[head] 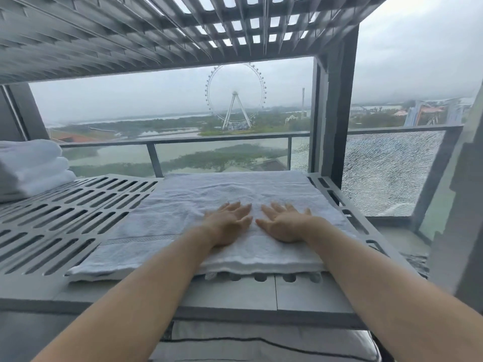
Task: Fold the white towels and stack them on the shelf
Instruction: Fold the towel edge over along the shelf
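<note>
To do this step well, I think the hands should push gently outward so the towel (230, 205) lies smooth on the shelf (65, 220). The left hand (227, 223) and right hand (285, 223) lie open and flat on it, holding nothing, mid-frame. Folded towels (31, 168) sit at the left.

A: Where does the view sit?
B: On the person's head, wide-angle, looking forward and slightly down along both forearms, close above the shelf (78, 215).
A: And which way does it face?
B: Through the rack toward a glass railing (183, 142) and a far-off Ferris wheel (235, 97). There is only this one view, so nothing is shared.
</note>
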Motion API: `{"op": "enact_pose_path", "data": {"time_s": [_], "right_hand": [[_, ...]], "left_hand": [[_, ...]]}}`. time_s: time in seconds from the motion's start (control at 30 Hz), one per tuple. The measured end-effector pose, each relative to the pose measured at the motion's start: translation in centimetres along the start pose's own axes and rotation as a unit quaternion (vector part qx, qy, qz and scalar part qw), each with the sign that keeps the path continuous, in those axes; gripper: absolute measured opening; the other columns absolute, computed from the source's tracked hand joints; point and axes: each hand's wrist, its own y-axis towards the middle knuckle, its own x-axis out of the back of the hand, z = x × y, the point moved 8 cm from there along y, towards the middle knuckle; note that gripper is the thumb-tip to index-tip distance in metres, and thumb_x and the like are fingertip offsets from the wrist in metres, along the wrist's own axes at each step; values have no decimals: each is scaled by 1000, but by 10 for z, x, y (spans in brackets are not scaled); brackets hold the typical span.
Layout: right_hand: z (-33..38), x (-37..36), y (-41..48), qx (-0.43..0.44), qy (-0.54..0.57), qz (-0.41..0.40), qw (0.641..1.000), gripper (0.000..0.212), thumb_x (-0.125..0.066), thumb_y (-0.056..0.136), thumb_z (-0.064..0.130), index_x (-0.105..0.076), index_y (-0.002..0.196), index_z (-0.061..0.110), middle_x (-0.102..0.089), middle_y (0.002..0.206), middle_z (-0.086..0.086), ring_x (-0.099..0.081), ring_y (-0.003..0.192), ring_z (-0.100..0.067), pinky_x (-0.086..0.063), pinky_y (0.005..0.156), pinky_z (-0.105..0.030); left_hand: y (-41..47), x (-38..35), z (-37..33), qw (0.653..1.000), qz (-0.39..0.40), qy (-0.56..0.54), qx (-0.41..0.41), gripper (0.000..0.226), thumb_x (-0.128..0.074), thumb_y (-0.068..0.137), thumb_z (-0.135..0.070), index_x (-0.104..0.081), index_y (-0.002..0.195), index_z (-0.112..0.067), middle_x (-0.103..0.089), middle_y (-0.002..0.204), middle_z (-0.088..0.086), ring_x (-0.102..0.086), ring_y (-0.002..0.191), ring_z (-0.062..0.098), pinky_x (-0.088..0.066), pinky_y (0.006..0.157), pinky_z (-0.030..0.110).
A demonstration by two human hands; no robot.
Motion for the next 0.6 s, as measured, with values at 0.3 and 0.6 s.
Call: {"op": "enact_pose_path", "data": {"time_s": [0.3, 0.6], "right_hand": [[7, 24, 21, 31, 70, -84, 993, 60, -19, 94, 55, -7, 147, 28, -1, 158, 0, -1, 144, -22, -4, 115, -51], [-5, 15, 38, -29, 6, -19, 999, 68, -12, 89, 65, 2, 146, 32, 10, 157, 1, 9, 143, -23, 5, 111, -53]], "left_hand": [[-23, -12, 0, 999, 16, 41, 5, 56, -12, 90, -64, -2, 142, -48, 2, 157, -12, 3, 144, 14, 6, 112, 55], [-5, -8, 6, 996, 86, 25, 15, 64, -12, 88, -67, 1, 145, -40, 6, 157, -8, 9, 143, 15, 5, 113, 54]]}}
